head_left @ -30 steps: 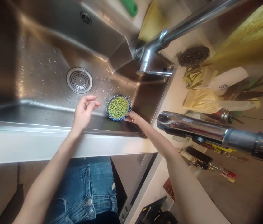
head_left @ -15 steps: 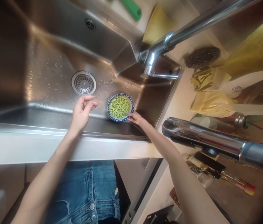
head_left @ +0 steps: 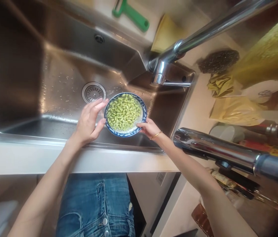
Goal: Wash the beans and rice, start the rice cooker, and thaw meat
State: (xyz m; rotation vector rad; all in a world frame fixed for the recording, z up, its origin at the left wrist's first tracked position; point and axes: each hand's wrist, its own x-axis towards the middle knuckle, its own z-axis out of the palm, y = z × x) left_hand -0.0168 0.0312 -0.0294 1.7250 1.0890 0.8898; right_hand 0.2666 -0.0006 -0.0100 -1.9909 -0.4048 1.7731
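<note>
A blue-rimmed bowl (head_left: 142,107) full of green beans in water is held up over the steel sink (head_left: 62,72), near its front edge. My left hand (head_left: 89,121) presses against the bowl's left side, fingers spread along the rim. My right hand (head_left: 150,127), with a gold bracelet at the wrist, grips the bowl's lower right rim. The faucet spout (head_left: 159,77) ends just above and to the right of the bowl.
The drain strainer (head_left: 93,92) lies left of the bowl. A green-handled peeler (head_left: 132,13) and a yellow cloth (head_left: 165,33) rest behind the sink. On the right counter are a dark scourer (head_left: 219,61), yellow bags (head_left: 232,105) and bottles. A chrome bar (head_left: 217,151) crosses the near right.
The bowl has risen from the sink floor toward me. My left hand, free before, has come against the bowl's left side. My right hand kept its hold on the rim.
</note>
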